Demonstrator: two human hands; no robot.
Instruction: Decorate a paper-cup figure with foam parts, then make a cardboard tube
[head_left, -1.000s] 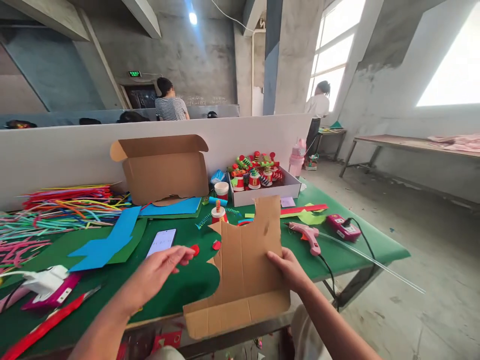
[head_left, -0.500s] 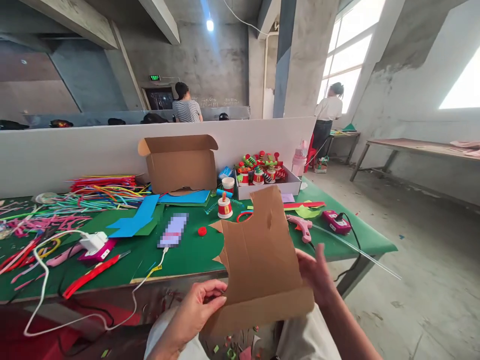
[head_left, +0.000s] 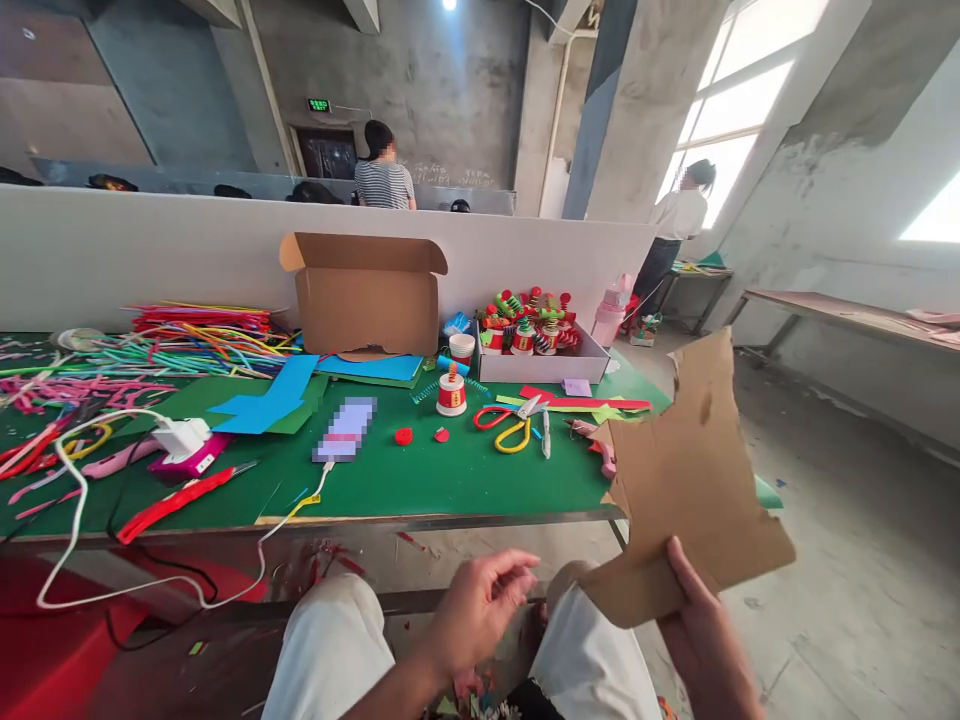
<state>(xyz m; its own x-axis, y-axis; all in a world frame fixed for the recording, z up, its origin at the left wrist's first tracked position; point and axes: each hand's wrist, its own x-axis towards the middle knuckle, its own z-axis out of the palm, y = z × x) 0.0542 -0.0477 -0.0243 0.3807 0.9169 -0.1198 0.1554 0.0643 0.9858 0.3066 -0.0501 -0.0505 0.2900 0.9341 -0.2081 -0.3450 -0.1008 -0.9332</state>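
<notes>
One ragged-edged cardboard piece [head_left: 686,490]: we are gripping it, tilted, in our right hand [head_left: 701,625], before the right end of the green table [head_left: 450,490]. Our left hand [head_left: 480,608]: hovering apart, loosely curled. Beyond: scissors [head_left: 525,413], lying near a red-and-white cup [head_left: 451,393].
</notes>
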